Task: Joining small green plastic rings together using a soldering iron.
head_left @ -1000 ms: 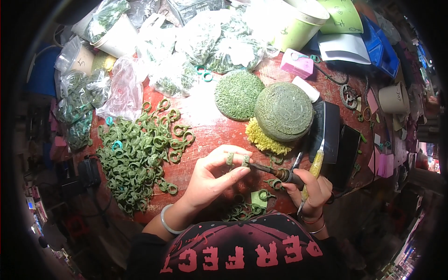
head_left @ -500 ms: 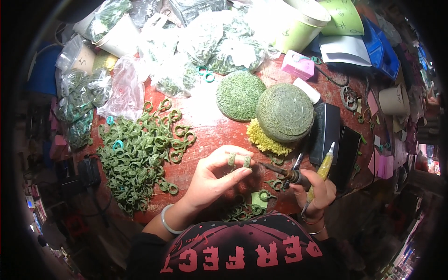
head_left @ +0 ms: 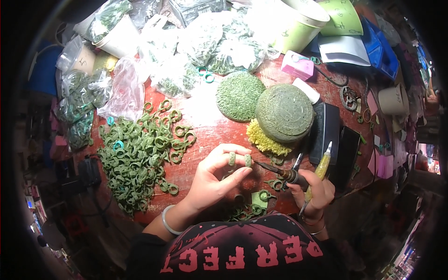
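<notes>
Between thumb and fingertips, my left hand (head_left: 210,181) pinches a small green ring (head_left: 248,160). A second green ring (head_left: 232,159) sits round one of its fingers. My right hand (head_left: 317,192) grips a soldering iron (head_left: 289,175), whose thin dark tip points left and meets or nearly meets the pinched ring; I cannot tell if they touch. A yellow-handled tool with a pale pointed end (head_left: 322,167) is also held in that hand, slanting up. To the left lies a big heap of green rings (head_left: 135,163); several more rings (head_left: 247,212) lie close to my body.
Beyond my hands stand a round green block (head_left: 285,112), a flatter green disc (head_left: 240,95) and yellow crumbly material (head_left: 266,140). A black box (head_left: 325,130) is at the right. Plastic bags (head_left: 224,42), a pink box (head_left: 297,65) and buckets (head_left: 303,23) line the far side.
The soldering iron has shifted slightly left and up, bringing its tip to the pinched ring. My right hand has moved a little with it; my left hand has barely moved.
</notes>
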Motion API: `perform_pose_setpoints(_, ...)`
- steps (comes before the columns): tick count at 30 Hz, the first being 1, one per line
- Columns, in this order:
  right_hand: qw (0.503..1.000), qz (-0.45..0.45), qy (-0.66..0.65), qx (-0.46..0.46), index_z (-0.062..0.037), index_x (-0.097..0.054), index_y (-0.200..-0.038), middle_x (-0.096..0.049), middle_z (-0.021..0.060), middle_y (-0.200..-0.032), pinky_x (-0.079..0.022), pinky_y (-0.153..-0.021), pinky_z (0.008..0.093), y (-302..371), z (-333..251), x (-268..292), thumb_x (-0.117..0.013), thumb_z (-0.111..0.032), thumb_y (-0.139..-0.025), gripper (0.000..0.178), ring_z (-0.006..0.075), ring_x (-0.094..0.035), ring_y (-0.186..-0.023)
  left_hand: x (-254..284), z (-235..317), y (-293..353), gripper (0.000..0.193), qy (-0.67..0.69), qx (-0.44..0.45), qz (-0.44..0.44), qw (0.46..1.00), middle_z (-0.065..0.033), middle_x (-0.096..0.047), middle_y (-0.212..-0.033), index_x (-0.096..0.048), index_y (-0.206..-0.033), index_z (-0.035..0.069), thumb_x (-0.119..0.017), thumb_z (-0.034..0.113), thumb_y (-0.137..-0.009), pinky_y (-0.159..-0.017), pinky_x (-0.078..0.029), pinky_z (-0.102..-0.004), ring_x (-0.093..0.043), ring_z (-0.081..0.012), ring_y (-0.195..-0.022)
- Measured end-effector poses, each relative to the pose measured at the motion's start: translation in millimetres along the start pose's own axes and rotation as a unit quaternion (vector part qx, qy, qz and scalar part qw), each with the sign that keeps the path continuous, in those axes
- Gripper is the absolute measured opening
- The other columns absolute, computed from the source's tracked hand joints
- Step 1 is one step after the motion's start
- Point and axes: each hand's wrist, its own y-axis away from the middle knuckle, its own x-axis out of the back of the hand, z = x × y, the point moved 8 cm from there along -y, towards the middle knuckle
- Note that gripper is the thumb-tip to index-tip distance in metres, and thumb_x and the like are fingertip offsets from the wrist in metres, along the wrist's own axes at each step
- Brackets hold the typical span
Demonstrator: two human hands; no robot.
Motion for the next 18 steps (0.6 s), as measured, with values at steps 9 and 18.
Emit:
perform_pose_setpoints(9,1.0,-0.007,-0.019,0.004,-0.002,-0.073,-0.101,-0.071,0.0091,-0.082,-0.049,-0.06,0.0337,-1.6,1.5,-4.2,-0.087,-0.033,-0.084,0.038,0.0269,-0.067,-0.065,1.6,-4.2,0.7,0.012,0.004,0.004,0.007,1.0,-0.0091,-0.068,-0.119,-0.075,-0.102,-0.001,-0.077,0.001,-0.091,-0.097,-0.05,-0.0336,-0.064,-0.0185,-0.11)
perform_pose_setpoints(18,0.999,-0.027,-0.028,0.002,-0.0008,-0.072,-0.099,-0.07,0.0096,-0.079,-0.048,-0.058,0.034,-1.9,0.7,-7.0,-0.087,-0.033,-0.084,0.038,0.0271,-0.066,-0.064,1.0,-4.5,0.9,0.011,0.024,0.007,0.008,1.0,-0.0087,-0.067,-0.119,-0.075,-0.102,-0.002,-0.077,0.001,-0.091,-0.096,-0.05,-0.0328,-0.064,-0.0177,-0.109)
